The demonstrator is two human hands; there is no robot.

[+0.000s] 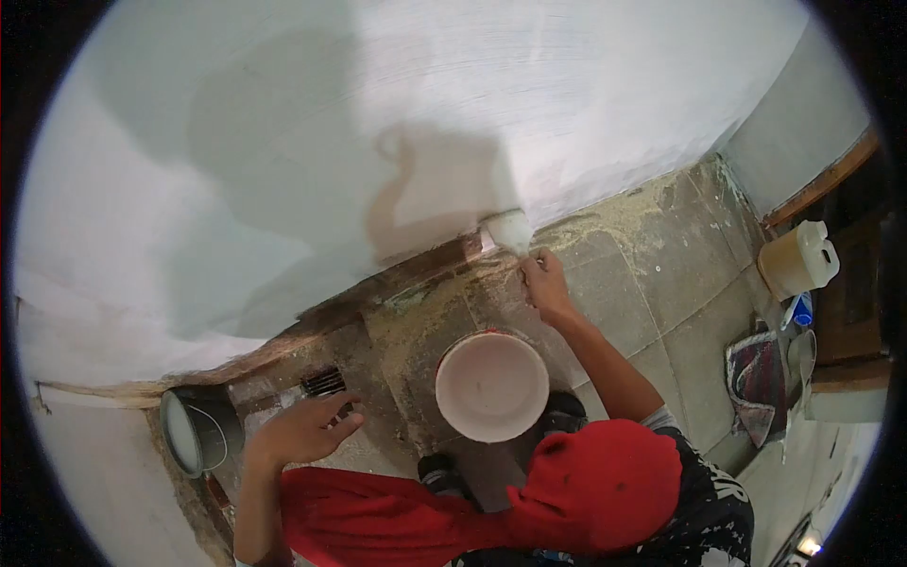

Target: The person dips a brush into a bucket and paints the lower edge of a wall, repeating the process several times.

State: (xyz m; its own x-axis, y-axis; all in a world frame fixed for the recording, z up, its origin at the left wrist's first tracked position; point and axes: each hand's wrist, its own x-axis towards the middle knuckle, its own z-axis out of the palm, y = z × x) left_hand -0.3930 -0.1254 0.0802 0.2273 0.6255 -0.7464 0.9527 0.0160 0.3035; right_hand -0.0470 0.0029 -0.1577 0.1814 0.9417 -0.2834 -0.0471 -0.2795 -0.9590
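Observation:
My right hand point(545, 281) is closed around the handle of a wide whitish brush point(510, 231). The brush's head is against the bottom of the wall point(444, 85), where white coating ends in a bare brown strip. Below that hand, a pale bucket point(491, 387) stands on the floor between my feet, with little visible inside. My left hand point(312, 427) hangs at the lower left, fingers loosely bent and apart, holding nothing. It is nearest to a dark floor grate point(324, 381).
A grey bucket point(189, 432) with a wire handle stands in the left corner. To the right are a yellowish jerrycan point(795, 262), a blue-and-white item point(801, 309) and a crumpled mat point(756, 387). Red cloth point(605, 482) covers part of the lower view. Shadows fall across the wall.

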